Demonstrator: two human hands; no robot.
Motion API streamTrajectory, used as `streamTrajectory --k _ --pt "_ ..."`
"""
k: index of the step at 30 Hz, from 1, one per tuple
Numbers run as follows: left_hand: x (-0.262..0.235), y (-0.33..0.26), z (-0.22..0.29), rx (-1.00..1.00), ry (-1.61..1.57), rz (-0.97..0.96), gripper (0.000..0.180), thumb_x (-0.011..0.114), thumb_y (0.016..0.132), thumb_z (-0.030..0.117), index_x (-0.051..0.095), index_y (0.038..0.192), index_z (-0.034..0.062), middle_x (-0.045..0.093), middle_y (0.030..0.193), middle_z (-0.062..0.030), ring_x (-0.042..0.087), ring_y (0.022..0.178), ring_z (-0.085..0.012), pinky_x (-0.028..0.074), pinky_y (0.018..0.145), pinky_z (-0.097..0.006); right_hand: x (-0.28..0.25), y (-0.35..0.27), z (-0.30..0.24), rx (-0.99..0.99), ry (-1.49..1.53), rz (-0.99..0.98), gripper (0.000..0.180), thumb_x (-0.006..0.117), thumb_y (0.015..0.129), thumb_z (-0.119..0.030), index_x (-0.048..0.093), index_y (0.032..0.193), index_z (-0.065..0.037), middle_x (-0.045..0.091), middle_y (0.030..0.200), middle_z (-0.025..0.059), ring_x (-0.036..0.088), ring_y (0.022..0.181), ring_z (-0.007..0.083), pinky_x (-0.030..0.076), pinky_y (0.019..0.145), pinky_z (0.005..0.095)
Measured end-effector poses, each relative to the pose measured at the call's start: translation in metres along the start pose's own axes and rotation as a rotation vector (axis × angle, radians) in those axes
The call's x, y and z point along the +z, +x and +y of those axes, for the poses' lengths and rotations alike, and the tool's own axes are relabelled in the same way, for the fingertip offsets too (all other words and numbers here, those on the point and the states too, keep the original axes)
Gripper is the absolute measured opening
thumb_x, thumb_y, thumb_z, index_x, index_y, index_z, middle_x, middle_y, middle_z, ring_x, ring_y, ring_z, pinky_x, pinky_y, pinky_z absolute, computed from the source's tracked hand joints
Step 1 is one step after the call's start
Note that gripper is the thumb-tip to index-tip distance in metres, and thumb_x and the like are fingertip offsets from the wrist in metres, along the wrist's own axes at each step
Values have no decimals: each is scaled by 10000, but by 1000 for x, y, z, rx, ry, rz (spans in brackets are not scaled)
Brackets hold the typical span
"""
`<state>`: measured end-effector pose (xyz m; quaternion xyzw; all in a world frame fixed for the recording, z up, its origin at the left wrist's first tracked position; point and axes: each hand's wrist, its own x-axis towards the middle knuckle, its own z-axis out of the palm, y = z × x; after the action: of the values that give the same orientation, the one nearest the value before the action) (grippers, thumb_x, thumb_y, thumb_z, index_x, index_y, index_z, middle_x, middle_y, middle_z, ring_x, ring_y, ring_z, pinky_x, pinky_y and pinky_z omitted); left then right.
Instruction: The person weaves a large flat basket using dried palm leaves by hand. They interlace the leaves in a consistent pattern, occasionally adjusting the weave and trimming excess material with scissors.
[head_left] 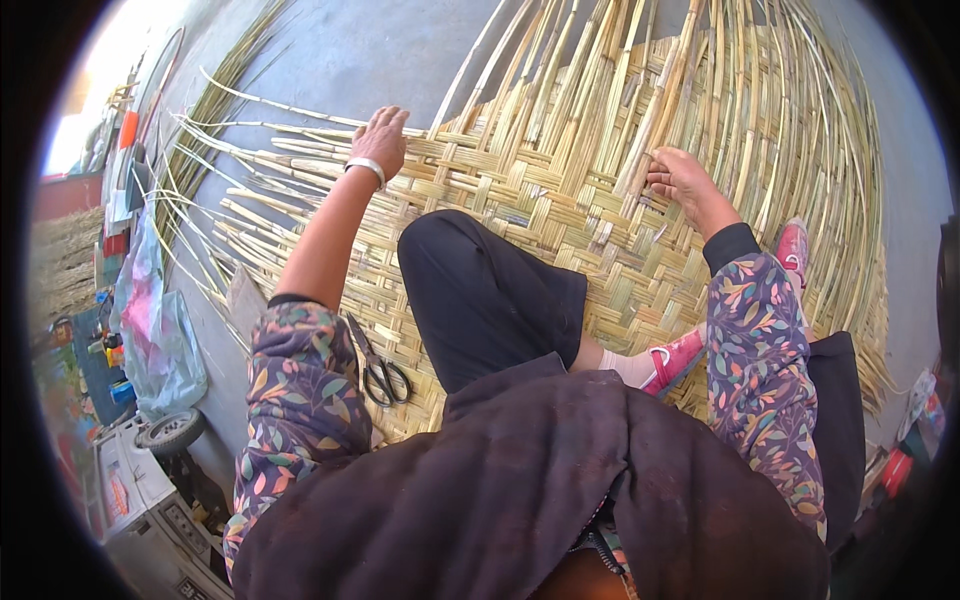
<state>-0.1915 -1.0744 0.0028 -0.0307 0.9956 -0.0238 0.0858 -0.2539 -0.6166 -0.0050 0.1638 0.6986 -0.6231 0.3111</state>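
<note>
Beneath me spreads a woven reed mat, plaited from flat, pale yellow-green strips. My left hand, with a white bangle on its wrist, rests at the mat's far left edge, fingers stretched out over the loose strip ends. On the right, my right hand has its fingers curled in a pinch on a reed strip that runs away from me over the weave. Its fingertips are partly hidden. Black-handled scissors lie on the mat beside my left forearm.
Long unwoven strips fan out at the far side and right. More loose ends stick out leftward. A bundle of thin green stalks lies on the grey floor. Further left are a plastic bag and a wheel.
</note>
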Motion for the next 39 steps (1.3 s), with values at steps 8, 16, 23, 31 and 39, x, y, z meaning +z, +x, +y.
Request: streamTrajectory --k 8,16,23,31,39 --pt "3 69 2 49 114 -430 337 460 888 346 621 1148 203 613 1170 -85 547 1117 -283 397 955 -433 -14 11 2 91 475 -130 188 451 938 -213 528 943 -42 591 922 91 604 891 221 502 839 378" --pt "-23 88 -38 159 -289 -590 316 649 798 281 657 879 -24 650 752 -96 564 701 -167 472 683 -315 -15 30 -8 180 160 -224 260 471 932 -194 575 1118 -44 621 1029 90 616 907 193 516 796 339" --pt "-38 88 -35 200 -380 -470 172 607 829 172 628 844 2 591 685 -48 511 642 -104 448 630 -263 -7 10 -27 57 -39 -444 270 590 886 -252 652 1093 -90 642 973 24 589 889 133 452 860 271" --pt "-121 110 18 520 135 136 161 542 878 230 627 903 96 642 851 -64 594 862 -249 441 813 -390 -12 32 -21 236 -124 -588 184 585 880 -282 601 858 -100 541 841 -6 505 756 114 422 772 247" --pt "-181 165 52 654 325 612 216 528 907 265 634 1057 152 653 965 -40 603 918 -233 442 849 -381 -24 11 -47 81 -324 -471 190 654 836 -297 621 878 -114 580 798 -22 529 729 80 459 621 243"
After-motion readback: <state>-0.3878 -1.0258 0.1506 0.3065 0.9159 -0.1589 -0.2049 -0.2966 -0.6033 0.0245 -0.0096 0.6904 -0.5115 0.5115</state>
